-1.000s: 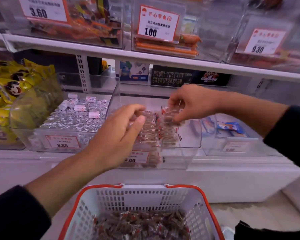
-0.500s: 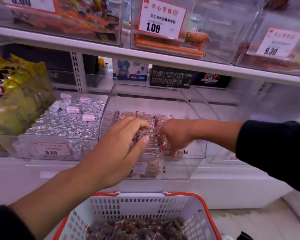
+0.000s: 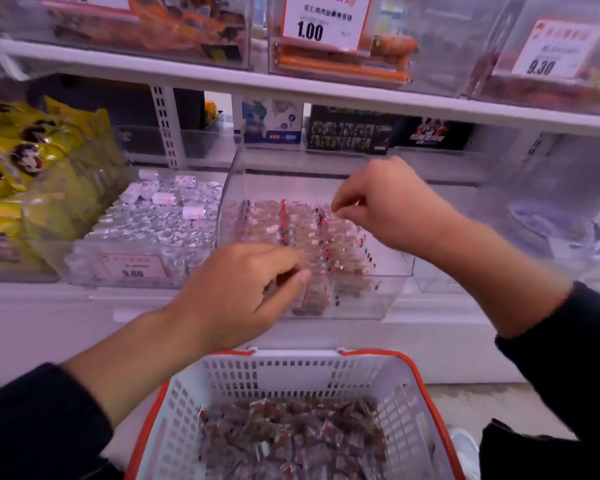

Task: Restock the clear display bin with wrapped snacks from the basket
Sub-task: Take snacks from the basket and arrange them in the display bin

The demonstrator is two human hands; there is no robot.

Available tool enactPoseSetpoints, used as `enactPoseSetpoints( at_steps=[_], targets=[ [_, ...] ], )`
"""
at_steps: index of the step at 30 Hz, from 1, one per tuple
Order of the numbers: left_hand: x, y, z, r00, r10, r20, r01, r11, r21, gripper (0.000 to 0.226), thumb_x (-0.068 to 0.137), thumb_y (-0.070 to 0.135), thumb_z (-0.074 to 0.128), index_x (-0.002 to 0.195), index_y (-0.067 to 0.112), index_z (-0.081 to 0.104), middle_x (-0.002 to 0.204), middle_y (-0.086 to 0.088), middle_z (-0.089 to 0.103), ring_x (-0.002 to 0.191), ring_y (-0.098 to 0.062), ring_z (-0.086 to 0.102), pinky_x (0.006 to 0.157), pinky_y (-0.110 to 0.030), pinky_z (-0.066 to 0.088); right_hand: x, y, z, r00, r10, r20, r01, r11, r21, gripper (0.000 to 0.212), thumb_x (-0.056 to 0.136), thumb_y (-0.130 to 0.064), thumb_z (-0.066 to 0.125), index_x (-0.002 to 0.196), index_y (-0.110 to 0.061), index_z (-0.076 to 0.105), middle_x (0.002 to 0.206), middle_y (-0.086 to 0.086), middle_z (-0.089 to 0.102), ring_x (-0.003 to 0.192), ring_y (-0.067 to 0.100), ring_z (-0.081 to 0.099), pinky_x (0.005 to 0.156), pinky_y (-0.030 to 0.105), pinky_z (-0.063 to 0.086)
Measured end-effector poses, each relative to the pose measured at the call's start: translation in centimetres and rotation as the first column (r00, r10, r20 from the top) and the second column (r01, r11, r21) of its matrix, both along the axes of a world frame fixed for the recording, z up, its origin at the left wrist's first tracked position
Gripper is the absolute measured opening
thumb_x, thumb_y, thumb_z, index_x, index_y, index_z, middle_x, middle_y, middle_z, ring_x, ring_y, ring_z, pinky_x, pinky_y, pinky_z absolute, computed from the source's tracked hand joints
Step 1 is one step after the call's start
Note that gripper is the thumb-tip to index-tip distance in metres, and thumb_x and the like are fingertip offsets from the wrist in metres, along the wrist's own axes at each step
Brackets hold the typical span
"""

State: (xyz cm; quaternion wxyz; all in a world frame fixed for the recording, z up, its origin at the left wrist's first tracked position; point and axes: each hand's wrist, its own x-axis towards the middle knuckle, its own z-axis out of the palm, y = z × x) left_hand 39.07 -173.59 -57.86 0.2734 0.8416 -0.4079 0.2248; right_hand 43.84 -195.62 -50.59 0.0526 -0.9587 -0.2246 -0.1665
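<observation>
Right hand [image 3: 378,206] has risen above the snacks [image 3: 302,237], perhaps empty.

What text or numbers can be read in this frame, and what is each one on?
"1.00": price card on the upper middle bin; its Chinese lines are too blurred to read.
"9.30": price card on the upper right bin; its other print is blurred.
"9.80": red-framed label on the front of the silver-candy bin; partly blurred.
Upper left card: cut off, unreadable.
Boxes behind the bins: print too small.

Both forearms reach forward, the left hand [image 3: 243,289] low with fingers curled, the right hand [image 3: 378,202] higher, seemingly pinching fingertips together.
</observation>
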Motion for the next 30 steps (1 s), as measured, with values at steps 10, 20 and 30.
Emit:
enactPoseSetpoints(
  at_steps=[10,20,30],
  targets=[
    [-2.8,2.2,-14.6,0.862,0.266,-0.431,0.166,0.655,0.737,0.02,0.085,0.033,0.056,0.072,0.021,0.062,0.07,0.004,0.063,0.069,-0.021,0.062,0.074,-0.037,0.048,-8.3,0.4,-14.1,0.922,-0.149,0.356,-0.162,0.69,0.706,0.034,0.089,0.005,0.053,0.116,-0.006,0.069,0.124,0.005,0.057,0.091,0.023,0.068,0.069,0.035,0.058],
    [-6.5,-0.5,-28.1,0.419,0.588,-0.692,0.111,0.723,0.682,0.026,0.093,0.034,0.062,0.107,0.013,0.066,0.108,-0.009,0.068,0.092,-0.027,0.065,0.085,-0.042,0.055,-13.9,4.5,-37.6,0.591,-0.017,-0.807,0.032,0.999,0.003,0.05,0.081,-0.037,0.072,0.126,-0.02,0.055,0.126,0.01,0.059,0.112,0.031,0.059,0.09,0.038,0.051],
    [-12.0,0.2,-40.6,-0.284,0.615,-0.736,-0.08,0.749,0.657,0.108,0.088,0.017,0.07,0.156,0.019,-0.013,0.16,-0.02,0.016,0.133,-0.041,0.041,0.102,-0.046,0.047,-17.4,2.9,-46.8,0.282,-0.197,-0.939,0.138,0.977,-0.163,0.05,0.072,-0.046,0.075,0.107,-0.016,0.059,0.108,0.011,0.065,0.093,0.029,0.065,0.078,0.032,0.055]
  ],
)
